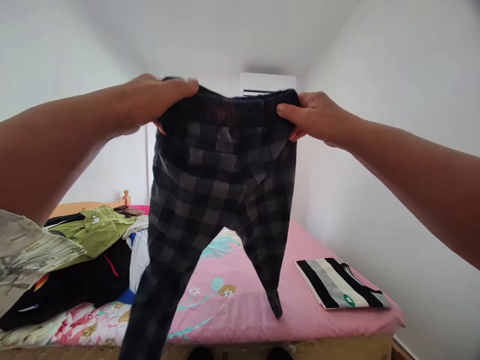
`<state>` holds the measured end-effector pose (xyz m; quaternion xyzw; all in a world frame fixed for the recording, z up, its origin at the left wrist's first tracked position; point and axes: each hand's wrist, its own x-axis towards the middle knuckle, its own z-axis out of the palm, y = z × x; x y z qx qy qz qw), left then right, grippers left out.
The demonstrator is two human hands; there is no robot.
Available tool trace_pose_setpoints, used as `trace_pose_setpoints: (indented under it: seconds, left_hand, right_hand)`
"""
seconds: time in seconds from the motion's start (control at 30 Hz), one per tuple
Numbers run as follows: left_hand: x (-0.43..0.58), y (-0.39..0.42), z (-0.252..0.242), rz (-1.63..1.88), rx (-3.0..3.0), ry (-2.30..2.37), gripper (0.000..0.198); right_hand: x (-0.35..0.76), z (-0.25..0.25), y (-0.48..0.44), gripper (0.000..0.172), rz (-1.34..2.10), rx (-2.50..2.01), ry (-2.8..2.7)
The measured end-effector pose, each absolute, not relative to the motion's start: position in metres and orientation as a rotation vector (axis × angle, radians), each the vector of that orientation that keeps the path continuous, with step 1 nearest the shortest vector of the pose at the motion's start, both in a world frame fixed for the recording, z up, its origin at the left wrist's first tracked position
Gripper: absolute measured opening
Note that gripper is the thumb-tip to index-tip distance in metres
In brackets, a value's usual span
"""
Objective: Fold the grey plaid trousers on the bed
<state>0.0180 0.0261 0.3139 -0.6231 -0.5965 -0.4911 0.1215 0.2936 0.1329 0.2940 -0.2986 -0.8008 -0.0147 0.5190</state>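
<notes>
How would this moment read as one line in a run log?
left hand: grips waistband | right hand: grips waistband | checked trousers: held up, legs hanging over pink bed | folded striped garment: on bed

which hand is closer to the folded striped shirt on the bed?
Right. The right hand grips the waistband of the plaid trousers on the side above the striped shirt. The left hand grips the opposite end, above the clothes pile.

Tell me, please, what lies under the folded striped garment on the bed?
The striped garment rests flat on the pink bedsheet. Whatever the sheet shows beneath it is covered.
</notes>
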Motion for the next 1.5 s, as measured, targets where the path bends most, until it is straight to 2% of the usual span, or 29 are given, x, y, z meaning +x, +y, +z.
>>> trace_pose_setpoints:
  seconds: [0.07,0.2,0.3,0.37,0.5,0.67,0.73,0.87,0.93,1.03,1.17,1.37,1.5]
  left_hand:
    - [0.015,0.035,0.308,-1.343,-2.043,-1.739,0.051]
    - [0.002,0.052,0.282,-1.104,-2.172,-1.844,0.061]
    - [-0.009,0.062,0.256,-1.037,-2.227,-1.809,0.059]
    - [-0.016,0.067,0.238,-1.027,-2.243,-1.722,0.058]
    - [-0.025,0.073,0.202,-1.125,-2.294,-1.615,0.038]
    - [-0.026,0.075,0.173,-1.209,-2.638,-1.749,0.036]
    - [-0.022,0.072,0.165,-1.322,-2.776,-1.782,0.036]
    - [-0.005,0.067,0.15,-1.941,-2.857,-1.929,0.035]
    - [0.004,0.068,0.145,-2.122,-2.761,-2.087,0.034]
    - [0.011,0.075,0.138,-1.964,-2.71,-2.159,0.033]
    - [0.011,0.09,0.128,-1.664,-2.741,-2.085,0.031]
    - [0.022,0.096,0.097,-1.944,-2.491,-2.209,0.033]
    - [0.033,0.09,0.061,-2.046,-2.419,-2.138,0.048]
  right_hand:
    - [0.292,0.284,0.137,0.062,0.101,-0.773,-1.962]
    - [0.294,0.266,0.146,0.035,0.442,-0.804,-2.137]
    - [0.3,0.257,0.148,0.026,0.496,-0.835,-2.169]
    - [0.305,0.251,0.147,0.032,0.451,-0.881,-2.173]
    - [0.316,0.231,0.138,0.041,0.467,-0.899,-2.242]
    - [0.333,0.194,0.128,0.045,0.494,-0.901,-2.314]
    - [0.337,0.174,0.125,0.041,0.649,-0.88,-2.269]
    - [0.337,0.133,0.121,0.034,1.158,-0.832,-1.987]
    - [0.333,0.119,0.121,0.031,1.351,-0.79,-1.849]
    - [0.328,0.109,0.124,0.031,1.54,-0.809,-1.719]
    - [0.326,0.11,0.129,0.027,1.517,-0.804,-1.653]
    - [0.32,0.11,0.122,0.028,1.465,-0.821,-1.533]
    - [0.312,0.105,0.109,0.024,1.462,-0.859,-1.465]
